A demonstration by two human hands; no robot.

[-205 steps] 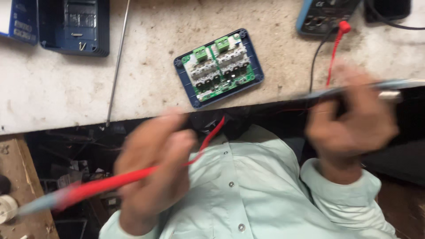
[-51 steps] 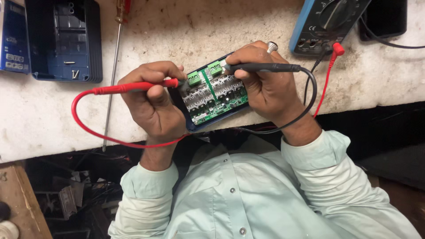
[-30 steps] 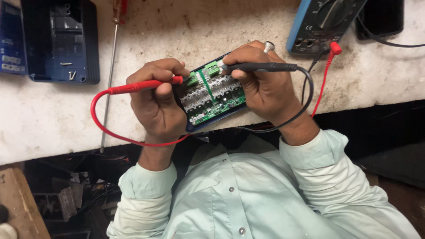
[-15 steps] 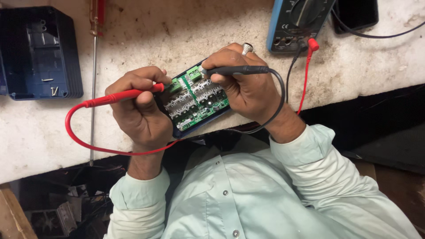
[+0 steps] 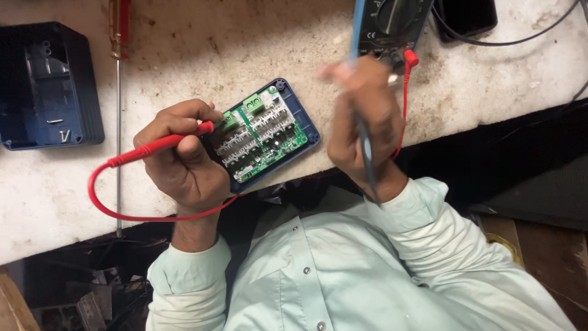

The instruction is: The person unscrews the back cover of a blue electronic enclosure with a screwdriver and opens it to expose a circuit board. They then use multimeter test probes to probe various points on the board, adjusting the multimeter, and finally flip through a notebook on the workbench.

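A green circuit board (image 5: 260, 136) sits in a blue tray-like case (image 5: 310, 132) near the bench's front edge. My left hand (image 5: 180, 162) grips the red test probe (image 5: 160, 145), with its tip against the board's green terminal block at the left end. A red lead (image 5: 105, 205) loops from it below my hand. My right hand (image 5: 361, 122), blurred, is lifted off the board and holds the black probe (image 5: 365, 156) pointing down toward my wrist. It hovers just below the multimeter (image 5: 390, 23).
A dark blue plastic housing (image 5: 46, 86) lies at the left. A long screwdriver (image 5: 117, 92) lies beside it. A dark phone-like object (image 5: 468, 18) and cables sit at the top right. The stained white bench (image 5: 184, 55) ends along its front edge above a dark gap.
My right hand has lifted the black probe off the board and swung it up toward the multimeter. My left hand still holds the red probe on the board. The view has shifted slightly.
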